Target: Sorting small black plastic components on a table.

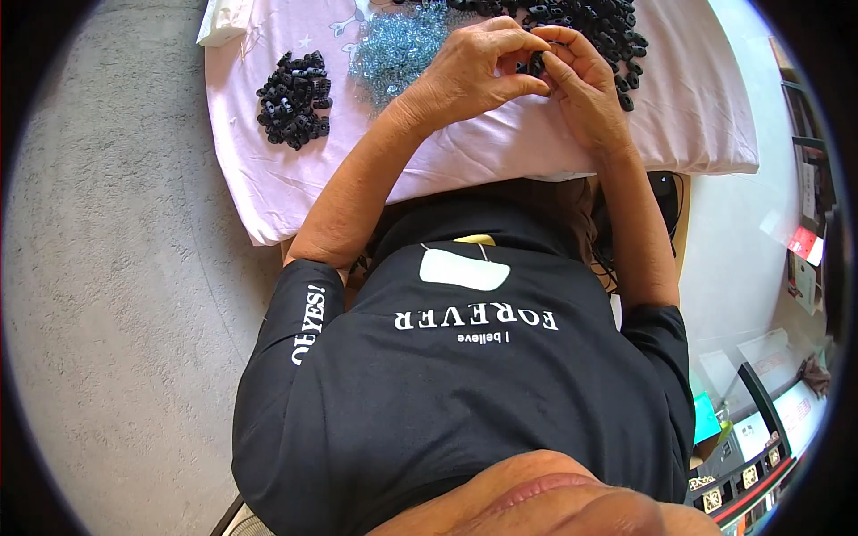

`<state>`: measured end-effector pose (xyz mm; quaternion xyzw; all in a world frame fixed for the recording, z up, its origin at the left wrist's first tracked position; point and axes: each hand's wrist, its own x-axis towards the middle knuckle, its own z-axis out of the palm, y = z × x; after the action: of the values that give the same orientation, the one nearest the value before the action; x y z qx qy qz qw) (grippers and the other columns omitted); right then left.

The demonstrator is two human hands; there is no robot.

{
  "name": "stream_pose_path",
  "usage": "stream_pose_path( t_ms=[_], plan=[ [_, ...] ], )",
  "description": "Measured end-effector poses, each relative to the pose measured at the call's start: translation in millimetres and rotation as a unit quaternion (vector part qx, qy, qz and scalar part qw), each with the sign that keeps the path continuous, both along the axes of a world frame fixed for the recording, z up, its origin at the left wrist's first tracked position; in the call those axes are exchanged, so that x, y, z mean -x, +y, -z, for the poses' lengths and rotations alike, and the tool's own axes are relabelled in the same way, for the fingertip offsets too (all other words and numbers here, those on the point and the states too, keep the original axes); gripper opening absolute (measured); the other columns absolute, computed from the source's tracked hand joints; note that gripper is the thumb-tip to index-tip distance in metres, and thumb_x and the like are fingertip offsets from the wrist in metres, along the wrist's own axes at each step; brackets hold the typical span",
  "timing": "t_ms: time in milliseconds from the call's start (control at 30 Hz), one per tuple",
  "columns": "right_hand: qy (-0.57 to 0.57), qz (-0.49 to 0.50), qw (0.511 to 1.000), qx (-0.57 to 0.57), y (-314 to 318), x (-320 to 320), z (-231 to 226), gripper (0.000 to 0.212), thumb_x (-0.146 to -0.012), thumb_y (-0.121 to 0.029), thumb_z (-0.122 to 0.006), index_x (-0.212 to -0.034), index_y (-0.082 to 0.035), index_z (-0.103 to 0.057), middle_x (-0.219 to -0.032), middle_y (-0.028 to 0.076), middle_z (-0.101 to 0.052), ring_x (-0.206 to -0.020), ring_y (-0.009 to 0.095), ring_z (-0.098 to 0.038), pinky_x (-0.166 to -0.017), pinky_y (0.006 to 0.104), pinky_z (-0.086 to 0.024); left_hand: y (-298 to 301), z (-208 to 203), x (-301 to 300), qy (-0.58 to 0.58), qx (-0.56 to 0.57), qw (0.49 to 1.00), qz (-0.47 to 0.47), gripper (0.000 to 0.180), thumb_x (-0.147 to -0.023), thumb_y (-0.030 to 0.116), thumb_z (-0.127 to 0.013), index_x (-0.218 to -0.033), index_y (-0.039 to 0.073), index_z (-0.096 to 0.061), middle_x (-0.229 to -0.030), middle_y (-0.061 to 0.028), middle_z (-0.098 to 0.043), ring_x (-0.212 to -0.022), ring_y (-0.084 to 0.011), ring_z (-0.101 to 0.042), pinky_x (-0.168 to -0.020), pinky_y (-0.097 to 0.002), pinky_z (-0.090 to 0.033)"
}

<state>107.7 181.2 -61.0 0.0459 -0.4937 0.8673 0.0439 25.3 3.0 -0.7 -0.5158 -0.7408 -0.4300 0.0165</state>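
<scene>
My left hand (474, 71) and my right hand (585, 85) meet over a table covered with a pale pink cloth (679, 116). Between their fingertips they pinch a small black plastic part (536, 62). A heap of small clear bluish springs (393, 45) lies just left of my left hand. A big pile of black plastic parts (599, 22) spreads behind and to the right of my hands. A smaller pile of black parts (293, 98) sits apart at the left of the cloth.
A grey floor (107, 268) lies to the left of the table. My black shirt (465, 393) fills the lower middle. Boxes and cartons (760, 429) stand at the lower right, shelves (809, 179) at the far right.
</scene>
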Motion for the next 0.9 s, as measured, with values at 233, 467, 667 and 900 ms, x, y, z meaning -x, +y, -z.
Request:
stream_pose_path(
  t_ms=[233,467,667,900],
  plan=[
    [-0.022,-0.008,1.0,0.0,4,-1,0,0.033,-0.103,-0.008,-0.056,-0.136,-0.002,-0.051,-0.12,0.008,-0.066,-0.104,0.011,-0.064,-0.089,0.0234,-0.053,1,-6,-6,-0.008,-0.021,1.0,-0.011,0.035,-0.074,0.019,-0.088,-0.104,0.005,-0.075,-0.085,-0.0068,-0.067,-0.075,-0.0197,-0.066,-0.07,-0.0292,-0.057],
    [-0.017,-0.023,0.999,-0.025,-1,-3,-4,0.034,-0.103,-0.011,-0.058,-0.134,-0.003,-0.051,-0.113,0.005,-0.068,-0.093,0.006,-0.062,-0.079,0.0188,-0.049,-2,-3,-15,0.003,-0.06,0.997,-0.043,0.03,-0.074,0.014,-0.086,-0.099,0.004,-0.075,-0.08,-0.0084,-0.068,-0.066,-0.0199,-0.067,-0.063,-0.0286,-0.057],
    [0.01,0.052,0.997,-0.055,-9,-4,-14,0.026,-0.102,-0.01,-0.06,-0.126,-0.002,-0.059,-0.099,0.007,-0.071,-0.08,0.008,-0.064,-0.068,0.0196,-0.049,-28,-12,-1,0.036,-0.066,0.99,-0.116,0.027,-0.078,0.014,-0.084,-0.101,0.003,-0.074,-0.079,-0.0095,-0.068,-0.064,-0.0196,-0.067,-0.059,-0.0299,-0.054],
    [-0.001,0.295,0.949,-0.112,-14,-3,-14,0.012,-0.102,-0.008,-0.059,-0.111,-0.003,-0.064,-0.089,0.007,-0.072,-0.069,0.009,-0.066,-0.059,0.02,-0.049,-144,9,79,0.143,0.144,0.878,-0.433,0.031,-0.078,0.028,-0.083,-0.101,0.009,-0.076,-0.088,-0.0099,-0.071,-0.079,-0.0276,-0.07,-0.075,-0.0388,-0.056]
  ],
)
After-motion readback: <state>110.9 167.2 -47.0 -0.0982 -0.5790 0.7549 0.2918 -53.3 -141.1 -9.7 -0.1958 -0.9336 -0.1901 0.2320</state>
